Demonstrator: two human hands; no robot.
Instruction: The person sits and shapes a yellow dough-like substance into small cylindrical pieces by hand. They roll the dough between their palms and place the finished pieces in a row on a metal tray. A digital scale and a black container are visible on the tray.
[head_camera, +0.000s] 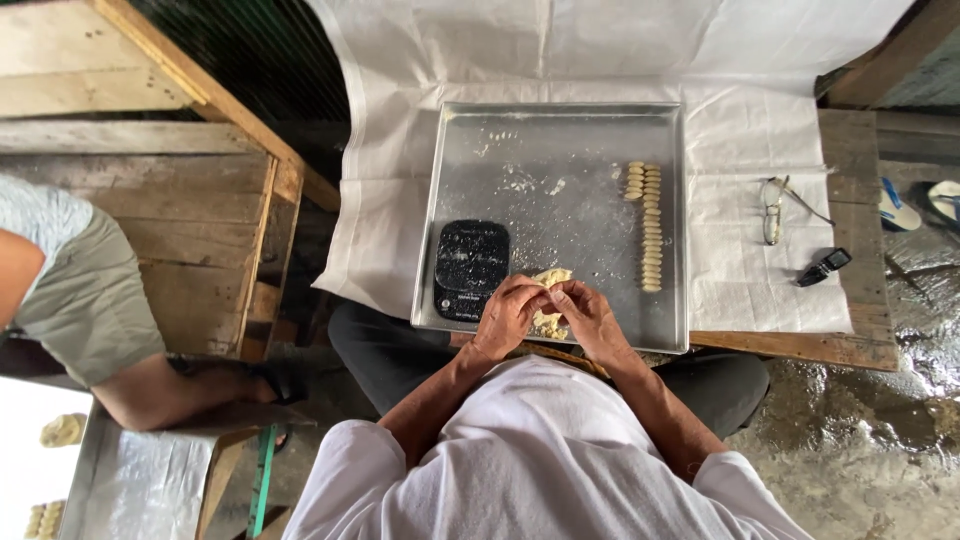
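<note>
Seen from above, a person in a white shirt and dark trousers sits at the near edge of a rough wooden tabletop covered with a white cloth. On the cloth lies a large, shallow, square metal tray.

Both hands meet over the near edge of the tray. The left hand and the right hand are closed together around a pale yellow lump of soft dough, fingertips pinching it between them. A second bit of the same dough shows just below the hands, touching or nearly touching the tray; which cannot be told.

Just left of the hands, on the tray, sits a small black flat kitchen scale, dusted with flour and with nothing on it.

On the right side of the tray runs a straight column of small pale oval dough pieces, laid side by side from far to near. A short second column stands beside it at the far end. Judging by this, shaping is at an early stage: these rows fill only a narrow strip, and most of the tray is bare apart from scattered crumbs and flour.

To the right, off the tray, a pair of thin-framed spectacles and a small black folding object rest on the cloth.

At the far left another person's arm and grey sleeve lean in near a second tray with a few dough pieces.
</note>
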